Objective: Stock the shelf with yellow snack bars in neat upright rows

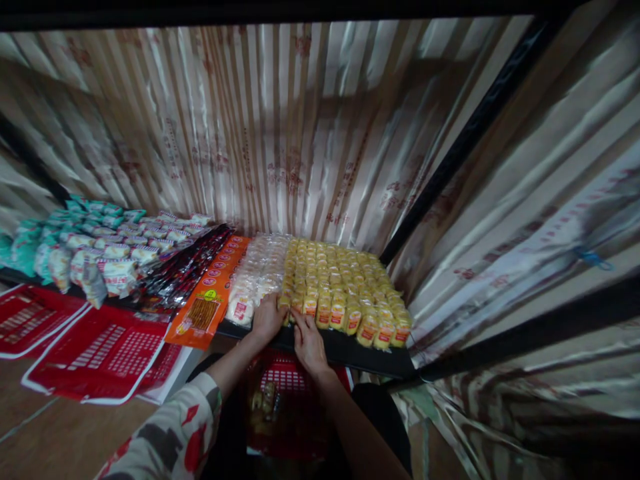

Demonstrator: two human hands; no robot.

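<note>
Pressing on the front row of small yellow plastic snack packets (345, 293) at the lip of the black shelf (370, 360), your left hand (267, 319) curls its fingers over them and your right hand (309, 343) lies flatter, fingertips on one packet; whether either truly grips, I cannot tell. A nudge there could, I judge, tip packets into the red plastic basket (295, 383) below; the striped curtain (300, 133) closes the back and right, so only the near side is open.
</note>
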